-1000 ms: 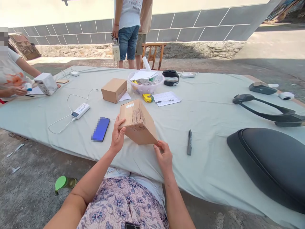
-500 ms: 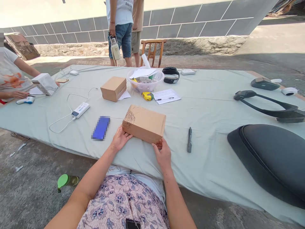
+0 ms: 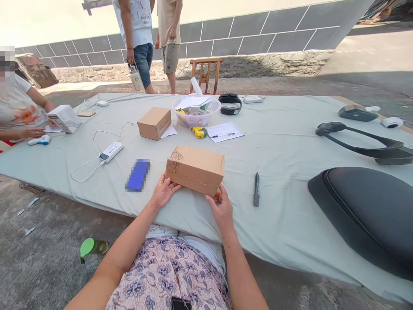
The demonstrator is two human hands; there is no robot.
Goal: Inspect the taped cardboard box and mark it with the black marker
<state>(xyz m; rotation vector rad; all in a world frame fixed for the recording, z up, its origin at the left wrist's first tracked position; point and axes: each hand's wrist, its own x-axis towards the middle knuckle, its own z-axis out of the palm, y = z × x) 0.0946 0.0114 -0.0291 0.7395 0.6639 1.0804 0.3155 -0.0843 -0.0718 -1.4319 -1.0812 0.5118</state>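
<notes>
A brown cardboard box (image 3: 195, 168) with scribbled pen marks on its left end lies flat on the pale green cloth (image 3: 284, 150) in front of me. My left hand (image 3: 164, 192) grips its near left corner, fingers curled against the side. My right hand (image 3: 219, 204) holds the near right corner, thumb and fingers pinched on the edge. A black pen (image 3: 256, 189) lies to the right of the box, and a blue phone (image 3: 138, 175) lies to its left.
A second cardboard box (image 3: 154, 122), a plastic bowl of items (image 3: 196, 112), a yellow tape measure (image 3: 199, 131), a paper sheet (image 3: 225, 131) and a white power bank with cable (image 3: 111, 151) lie beyond. Black headsets (image 3: 361, 144) sit right. A seated person (image 3: 19, 112) is left; two people stand behind.
The box was tilted up on end in my hands a second ago; it has been laid flat on the cloth, and both hands remain on its near corners.
</notes>
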